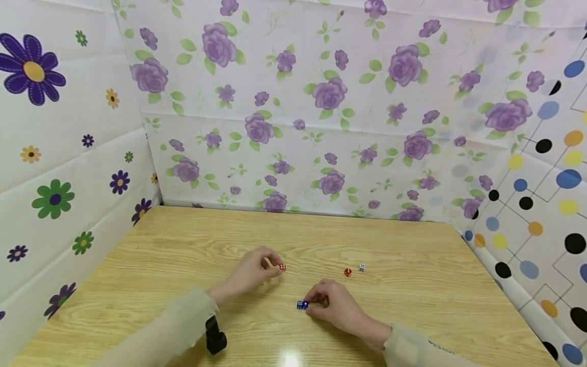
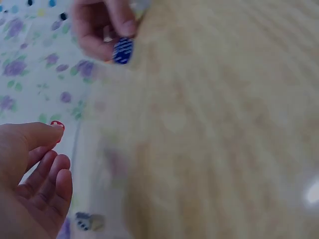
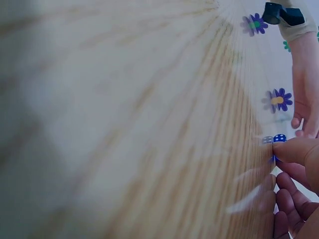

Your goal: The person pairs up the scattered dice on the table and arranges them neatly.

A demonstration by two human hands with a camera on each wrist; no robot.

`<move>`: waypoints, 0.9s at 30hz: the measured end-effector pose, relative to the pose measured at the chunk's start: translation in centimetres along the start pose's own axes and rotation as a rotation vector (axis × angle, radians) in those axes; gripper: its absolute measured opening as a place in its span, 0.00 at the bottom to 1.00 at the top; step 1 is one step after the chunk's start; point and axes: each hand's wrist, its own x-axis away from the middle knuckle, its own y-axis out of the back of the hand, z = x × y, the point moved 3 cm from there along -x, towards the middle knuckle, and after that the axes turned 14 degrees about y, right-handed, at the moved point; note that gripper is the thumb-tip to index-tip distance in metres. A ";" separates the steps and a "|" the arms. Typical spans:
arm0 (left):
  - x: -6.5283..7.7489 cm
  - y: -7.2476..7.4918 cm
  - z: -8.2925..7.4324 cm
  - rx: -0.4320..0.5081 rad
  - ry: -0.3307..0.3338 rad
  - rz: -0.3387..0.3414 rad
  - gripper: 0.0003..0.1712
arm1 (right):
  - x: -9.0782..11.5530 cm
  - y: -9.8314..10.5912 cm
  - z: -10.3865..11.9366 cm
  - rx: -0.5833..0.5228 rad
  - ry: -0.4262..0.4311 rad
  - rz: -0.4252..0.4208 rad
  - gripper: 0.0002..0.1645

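Note:
Between thumb and forefinger my left hand (image 1: 254, 267) pinches a red die (image 1: 282, 267), close over the wooden table. The left wrist view shows this red die (image 2: 58, 127) partly covered by the thumb, the other fingers loosely curled. Nearer to me, my right hand (image 1: 337, 306) pinches a blue die (image 1: 305, 304) at the tabletop. Right against its left side sits another blue die (image 1: 300, 305). In the right wrist view, the thumb hides part of the blue dice (image 3: 279, 138). Beyond the right hand lie a second red die (image 1: 348, 272) and a white die (image 1: 362, 267).
The wooden table (image 1: 403, 250) is bordered at the back by a cloth with purple roses (image 1: 330, 94), with patterned cloths at both sides. A small spotted die (image 2: 83, 221) shows below the left hand in the left wrist view. A black wrist mount (image 1: 214, 336) hangs at the left sleeve.

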 end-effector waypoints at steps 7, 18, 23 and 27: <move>0.9 -2.9 -0.8 -0.012 -0.086 0.077 0.04 | 0.0 0.0 -0.1 0.003 0.009 -0.007 0.07; 1.5 -5.0 -0.8 -0.082 -0.163 0.111 0.06 | 0.1 0.0 -0.2 -0.006 0.018 -0.010 0.07; 1.4 -5.4 -0.9 -0.108 -0.154 0.101 0.05 | 0.1 -0.1 -0.3 -0.007 0.021 -0.016 0.08; 1.4 -5.4 -1.0 -0.112 -0.136 0.099 0.05 | 0.2 0.0 -0.2 -0.008 0.022 -0.017 0.07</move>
